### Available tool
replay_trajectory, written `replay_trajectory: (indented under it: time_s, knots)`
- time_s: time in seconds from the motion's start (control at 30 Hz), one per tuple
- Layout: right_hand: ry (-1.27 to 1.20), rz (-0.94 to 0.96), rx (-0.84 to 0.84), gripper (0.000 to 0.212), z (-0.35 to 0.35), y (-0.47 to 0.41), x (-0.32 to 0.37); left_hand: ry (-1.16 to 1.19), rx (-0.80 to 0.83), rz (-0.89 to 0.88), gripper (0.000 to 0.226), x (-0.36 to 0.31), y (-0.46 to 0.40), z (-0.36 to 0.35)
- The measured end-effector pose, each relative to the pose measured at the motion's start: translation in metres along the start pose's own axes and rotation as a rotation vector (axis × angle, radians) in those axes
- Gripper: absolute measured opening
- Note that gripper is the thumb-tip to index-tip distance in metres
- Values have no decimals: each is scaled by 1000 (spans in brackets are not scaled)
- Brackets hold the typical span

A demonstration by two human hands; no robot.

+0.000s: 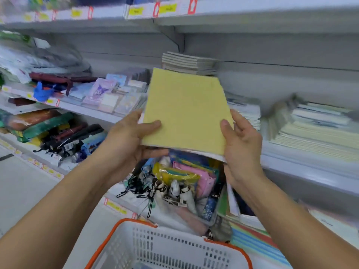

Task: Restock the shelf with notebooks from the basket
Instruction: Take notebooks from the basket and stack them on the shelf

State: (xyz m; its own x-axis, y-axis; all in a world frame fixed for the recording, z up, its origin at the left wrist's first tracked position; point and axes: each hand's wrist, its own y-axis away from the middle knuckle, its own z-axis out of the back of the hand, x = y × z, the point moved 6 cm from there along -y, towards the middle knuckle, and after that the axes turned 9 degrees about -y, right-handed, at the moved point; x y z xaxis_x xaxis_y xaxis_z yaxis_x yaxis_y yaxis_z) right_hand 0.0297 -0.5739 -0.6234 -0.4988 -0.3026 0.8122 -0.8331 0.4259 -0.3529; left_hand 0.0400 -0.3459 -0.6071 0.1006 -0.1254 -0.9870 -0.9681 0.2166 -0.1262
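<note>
A yellow-covered stack of notebooks [186, 109] is held up in front of the middle shelf [310, 167], tilted away from me. My left hand [134, 136] grips its lower left edge, thumb on the cover and fingers underneath. My right hand [240, 144] grips the lower right corner the same way. Behind it a grey stack of notebooks [189, 63] lies on the shelf. More pale notebook piles [314, 131] lie on the shelf to the right. The white basket with an orange rim [171, 247] is below my arms at the bottom; its inside is mostly out of view.
Small character notepads [108, 94] fill the shelf to the left. Folded umbrellas [70, 140] and packaged goods lie on lower left shelves. A bin of umbrellas and colourful pouches [184, 183] sits under the held stack. An upper shelf with yellow price tags [136, 11] runs overhead.
</note>
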Motion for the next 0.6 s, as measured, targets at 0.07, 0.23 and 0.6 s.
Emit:
replay_trajectory:
  time_s: [0.07, 0.23, 0.6]
  knots:
    - [99, 154, -60, 29, 17, -22, 25, -118, -39, -35, 38, -11, -20, -22]
    - [265, 71, -105, 11, 53, -93, 45, -114, -93, -7, 16, -20, -96, -90]
    - [587, -95, 86, 47, 105, -157, 19, 219, -220, 284, 36, 38, -169, -144]
